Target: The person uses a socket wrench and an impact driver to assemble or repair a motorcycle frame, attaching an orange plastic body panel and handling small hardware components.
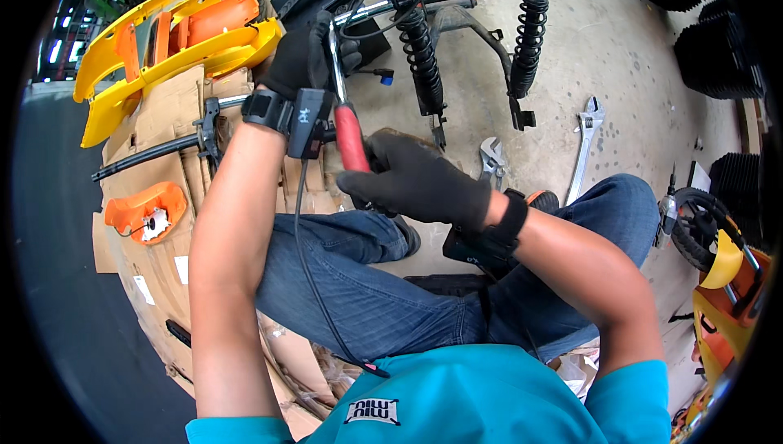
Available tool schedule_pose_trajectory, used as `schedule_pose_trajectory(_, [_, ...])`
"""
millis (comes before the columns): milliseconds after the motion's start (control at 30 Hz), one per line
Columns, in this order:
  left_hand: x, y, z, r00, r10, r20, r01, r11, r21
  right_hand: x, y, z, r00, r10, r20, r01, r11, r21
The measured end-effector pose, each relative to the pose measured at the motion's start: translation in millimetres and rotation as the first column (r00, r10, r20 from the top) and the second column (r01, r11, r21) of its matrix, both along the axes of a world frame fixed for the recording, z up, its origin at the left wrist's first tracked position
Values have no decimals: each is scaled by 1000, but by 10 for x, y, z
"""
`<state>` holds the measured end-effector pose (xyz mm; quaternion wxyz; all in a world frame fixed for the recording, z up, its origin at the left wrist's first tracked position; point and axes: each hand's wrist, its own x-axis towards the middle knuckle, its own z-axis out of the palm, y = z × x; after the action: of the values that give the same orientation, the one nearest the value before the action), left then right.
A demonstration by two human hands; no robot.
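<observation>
Two gloved hands grip an upright red-handled wrench (pixel 349 130), right hand (pixel 420 183) low, left hand (pixel 306 57) high

Speckled concrete floor (pixel 636 44), flattened cardboard (pixel 163 118); daylight

Even, soft daylight fills the scene, with only faint shadows on the grey concrete floor (pixel 636 53) beyond the right hand (pixel 416 179). Focus is sharp centrally; fisheye bending and black vignetting darken the edges.
</observation>
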<state>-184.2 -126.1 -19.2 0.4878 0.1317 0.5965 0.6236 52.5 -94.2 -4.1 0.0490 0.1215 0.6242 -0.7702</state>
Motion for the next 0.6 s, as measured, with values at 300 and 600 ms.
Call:
schedule_pose_trajectory(300, [1,38,-72,999,-4,45,6,999,-50,0,-1,-285,994,20,108,-42,979,202])
schedule_pose_trajectory(600, [11,7,-308,1000,-5,3,5,1000,7,-54,-38,-950,990,-73,121,3,867,498])
